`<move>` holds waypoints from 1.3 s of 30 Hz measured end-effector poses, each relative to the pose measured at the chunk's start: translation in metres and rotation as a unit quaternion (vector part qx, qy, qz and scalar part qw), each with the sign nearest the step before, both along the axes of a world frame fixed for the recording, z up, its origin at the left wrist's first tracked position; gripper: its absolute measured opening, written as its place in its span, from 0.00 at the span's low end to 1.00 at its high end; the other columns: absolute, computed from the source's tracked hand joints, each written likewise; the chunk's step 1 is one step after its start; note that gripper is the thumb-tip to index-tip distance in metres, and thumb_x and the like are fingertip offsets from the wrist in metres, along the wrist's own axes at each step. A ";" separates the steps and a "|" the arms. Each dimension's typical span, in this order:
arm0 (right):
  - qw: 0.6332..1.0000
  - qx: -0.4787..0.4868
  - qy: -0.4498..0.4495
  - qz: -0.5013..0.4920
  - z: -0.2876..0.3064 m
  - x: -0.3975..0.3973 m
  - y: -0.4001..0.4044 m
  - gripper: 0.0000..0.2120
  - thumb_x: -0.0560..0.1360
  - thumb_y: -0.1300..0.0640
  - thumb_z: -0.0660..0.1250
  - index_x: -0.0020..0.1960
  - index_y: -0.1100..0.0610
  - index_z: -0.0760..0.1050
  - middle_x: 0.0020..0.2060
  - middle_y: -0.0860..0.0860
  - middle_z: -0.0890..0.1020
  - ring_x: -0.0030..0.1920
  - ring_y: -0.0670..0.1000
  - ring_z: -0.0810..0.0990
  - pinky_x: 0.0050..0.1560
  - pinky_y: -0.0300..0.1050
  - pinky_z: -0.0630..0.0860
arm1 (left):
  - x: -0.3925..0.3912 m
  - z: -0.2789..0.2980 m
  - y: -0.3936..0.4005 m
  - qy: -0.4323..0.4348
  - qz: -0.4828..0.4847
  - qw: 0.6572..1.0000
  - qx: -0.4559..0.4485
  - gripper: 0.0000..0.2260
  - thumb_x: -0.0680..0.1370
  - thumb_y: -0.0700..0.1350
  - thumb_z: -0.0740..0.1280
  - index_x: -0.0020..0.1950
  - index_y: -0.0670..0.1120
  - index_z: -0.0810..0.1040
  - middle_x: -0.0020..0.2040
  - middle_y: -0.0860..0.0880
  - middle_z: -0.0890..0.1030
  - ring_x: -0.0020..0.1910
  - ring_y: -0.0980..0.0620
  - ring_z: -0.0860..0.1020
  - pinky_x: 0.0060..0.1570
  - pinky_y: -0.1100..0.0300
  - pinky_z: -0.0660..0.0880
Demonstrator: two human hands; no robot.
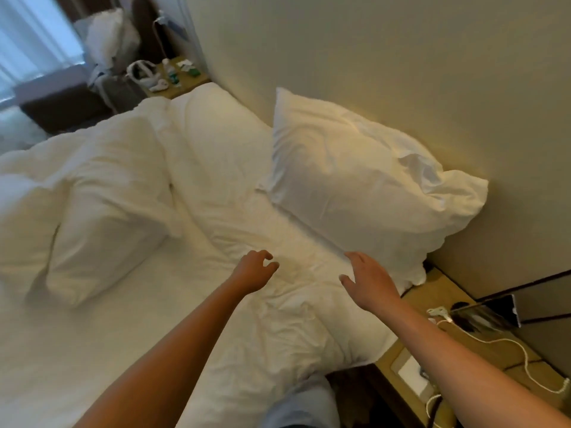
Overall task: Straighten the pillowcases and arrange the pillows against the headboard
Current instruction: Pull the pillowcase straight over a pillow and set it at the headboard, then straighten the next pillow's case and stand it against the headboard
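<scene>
A white pillow (pixel 355 177) leans upright against the beige headboard wall (pixel 386 57), its case bunched at the right corner. A long white pillow (pixel 234 186) lies flat on the bed in front of it, running from the far nightstand towards me. Another pillow (pixel 105 230) lies at the left on the sheet. My left hand (pixel 255 271) hovers over the flat pillow's near part, fingers loosely curled and holding nothing. My right hand (pixel 369 281) hangs beside it with fingers spread, just below the upright pillow's lower edge.
A bunched white duvet (pixel 40 168) covers the bed's left side. A wooden nightstand (pixel 463 359) at the right carries white cables and a dark tablet. The far nightstand (pixel 176 78) holds bottles and small items. A dark bench and bags stand by the window.
</scene>
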State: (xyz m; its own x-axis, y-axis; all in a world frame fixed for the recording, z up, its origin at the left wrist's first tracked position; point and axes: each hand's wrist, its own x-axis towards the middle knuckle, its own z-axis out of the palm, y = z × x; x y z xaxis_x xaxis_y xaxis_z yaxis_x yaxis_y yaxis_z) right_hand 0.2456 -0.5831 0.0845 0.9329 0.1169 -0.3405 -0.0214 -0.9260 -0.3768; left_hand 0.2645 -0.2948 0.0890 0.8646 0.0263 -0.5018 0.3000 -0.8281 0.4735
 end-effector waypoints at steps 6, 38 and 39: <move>0.991 0.020 0.073 0.109 -0.049 -0.110 0.102 0.31 0.82 0.43 0.62 0.81 0.51 0.60 0.78 0.53 0.68 0.76 0.57 0.68 0.73 0.53 0.68 | -0.177 -0.016 0.103 0.055 0.112 0.991 0.044 0.21 0.82 0.56 0.64 0.70 0.47 0.75 0.70 0.43 0.75 0.69 0.43 0.73 0.66 0.50 0.71; 0.904 -0.058 0.107 0.410 -0.136 -0.380 0.789 0.30 0.81 0.44 0.65 0.80 0.53 0.62 0.73 0.55 0.72 0.71 0.58 0.71 0.66 0.55 0.73 | -0.595 -0.143 0.640 0.052 0.522 0.851 -0.015 0.28 0.82 0.54 0.61 0.81 0.48 0.61 0.82 0.42 0.54 0.81 0.43 0.52 0.75 0.48 0.61; 0.907 -0.060 0.102 0.405 -0.143 -0.378 0.799 0.31 0.81 0.42 0.64 0.80 0.53 0.62 0.74 0.55 0.72 0.72 0.58 0.71 0.66 0.55 0.73 | -0.593 -0.150 0.643 0.045 0.525 0.850 -0.010 0.28 0.82 0.53 0.62 0.81 0.48 0.60 0.83 0.41 0.51 0.82 0.44 0.49 0.76 0.48 0.60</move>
State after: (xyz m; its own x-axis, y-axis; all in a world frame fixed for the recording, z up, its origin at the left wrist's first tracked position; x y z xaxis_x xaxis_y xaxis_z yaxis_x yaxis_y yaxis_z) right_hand -0.1320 0.2156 -0.0583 0.4738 0.6868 -0.5513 0.6269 -0.7027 -0.3366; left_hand -0.3288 0.3478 -0.0611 0.3283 0.7504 -0.5737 0.9045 -0.0747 0.4200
